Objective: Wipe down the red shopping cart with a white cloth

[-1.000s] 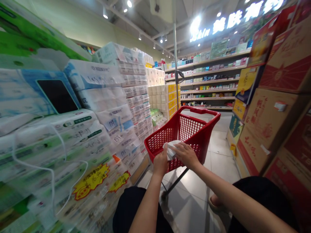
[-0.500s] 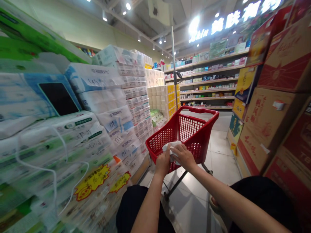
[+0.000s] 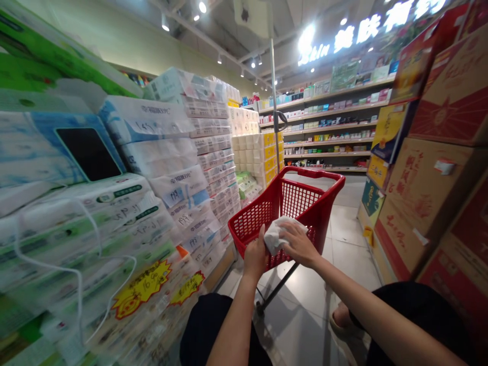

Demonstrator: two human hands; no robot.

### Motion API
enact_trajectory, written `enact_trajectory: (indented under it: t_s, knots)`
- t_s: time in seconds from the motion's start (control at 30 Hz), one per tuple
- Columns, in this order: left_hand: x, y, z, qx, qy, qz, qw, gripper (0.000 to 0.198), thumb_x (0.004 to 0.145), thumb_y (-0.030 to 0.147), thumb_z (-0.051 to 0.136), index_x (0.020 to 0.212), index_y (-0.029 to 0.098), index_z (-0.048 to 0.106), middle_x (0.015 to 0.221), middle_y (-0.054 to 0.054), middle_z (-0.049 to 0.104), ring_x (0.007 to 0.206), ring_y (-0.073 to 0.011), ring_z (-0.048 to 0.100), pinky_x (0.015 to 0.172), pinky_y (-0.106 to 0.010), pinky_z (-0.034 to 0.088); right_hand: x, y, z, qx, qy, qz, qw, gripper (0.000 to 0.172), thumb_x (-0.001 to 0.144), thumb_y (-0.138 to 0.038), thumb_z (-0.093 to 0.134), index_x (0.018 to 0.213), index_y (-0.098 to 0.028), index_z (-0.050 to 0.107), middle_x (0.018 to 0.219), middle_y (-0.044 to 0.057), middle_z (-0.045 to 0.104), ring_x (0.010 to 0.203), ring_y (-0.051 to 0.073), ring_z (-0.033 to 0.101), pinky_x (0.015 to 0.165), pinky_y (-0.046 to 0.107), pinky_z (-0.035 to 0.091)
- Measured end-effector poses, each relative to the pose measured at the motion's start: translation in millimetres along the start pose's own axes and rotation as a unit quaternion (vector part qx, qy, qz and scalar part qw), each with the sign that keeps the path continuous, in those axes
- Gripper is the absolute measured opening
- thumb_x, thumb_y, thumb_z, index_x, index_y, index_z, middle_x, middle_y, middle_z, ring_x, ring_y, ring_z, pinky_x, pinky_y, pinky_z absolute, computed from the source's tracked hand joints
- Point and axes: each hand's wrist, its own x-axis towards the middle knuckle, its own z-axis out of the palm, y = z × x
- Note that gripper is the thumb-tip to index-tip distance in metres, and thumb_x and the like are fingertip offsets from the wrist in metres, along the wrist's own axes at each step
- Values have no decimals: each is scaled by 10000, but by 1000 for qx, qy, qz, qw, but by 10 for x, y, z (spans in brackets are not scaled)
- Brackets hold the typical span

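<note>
A red plastic shopping cart (image 3: 324, 218) stands in front of me, its basket of perforated mesh. My left hand (image 3: 255, 256) is closed at the basket's near rim, thumb up on the inner side; its other fingers are mostly hidden. Under my right hand (image 3: 300, 245) is a crumpled white cloth (image 3: 275, 238), held against the near side of the basket with the fingers bent over it. The cloth's left edge lies close to my left thumb.
Stacked tissue packs (image 3: 183, 188) rise on the left, with a dark-screened phone (image 3: 89, 152) and a white cable (image 3: 78, 274) on them. Cardboard cartons (image 3: 427, 198) are piled on the right. Stocked shelves (image 3: 328, 129) and a metal pole (image 3: 273, 91) stand beyond the cart.
My right hand has shifted slightly right with the white cloth, which now shows more spread out. My left fingers have drawn back from the cloth. The cart stays in place.
</note>
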Motion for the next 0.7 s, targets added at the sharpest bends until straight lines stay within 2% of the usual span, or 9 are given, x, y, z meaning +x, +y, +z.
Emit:
enact_trajectory:
  t_s: [0.1,0.23,0.3,0.4,0.47,0.57,0.7]
  knots:
    - [-6,22,-28,-4,-2,24,1000,569,894,145,476,1442,213,339,1087,-73,649,925,-223,615,839,-331,452,25,6,107,40,8,47,998,305,963,-407,389,1017,-284,663,1321,22,553,1335,245,376,1136,509,272]
    - [-23,77,-113,5,-14,70,997,474,960,217,411,1428,286,394,1084,-67,626,939,-215,596,831,-328,456,131,61,209,87,102,135,982,446,981,-483,329,864,-250,690,1252,64,567,1264,247,424,1101,487,325]
    - [-35,109,-145,20,-16,92,995,472,969,228,403,1432,322,395,1163,-72,597,967,-214,586,830,-330,456,188,70,245,70,149,194,967,476,938,-567,393,770,-229,684,1325,92,493,1308,289,345,1107,508,304]
    - [-52,149,-168,57,-17,112,992,492,957,236,442,1426,381,403,1258,-76,546,985,-219,577,828,-342,460,247,49,288,42,158,257,952,500,870,-637,474,719,-201,670,1404,123,387,1350,333,241,1122,515,266]
    - [-59,162,-176,72,-18,123,990,512,940,232,475,1416,411,410,1275,-74,530,991,-223,576,825,-349,463,258,30,313,22,142,268,953,466,825,-631,541,747,-187,661,1406,136,366,1340,338,244,1124,501,263]
    - [-58,155,-189,56,-16,137,989,489,908,215,518,1355,408,473,1285,-61,522,1018,-225,574,835,-353,465,225,38,342,-21,134,248,959,366,782,-536,612,874,-184,650,1408,127,349,1327,329,256,1125,480,264]
    - [-46,114,-182,-21,-5,108,994,394,881,194,516,1264,286,498,1164,-51,595,980,-203,594,835,-326,471,117,166,310,-55,170,237,955,342,815,-389,548,1108,-219,593,1408,102,336,1307,296,294,1110,470,295]
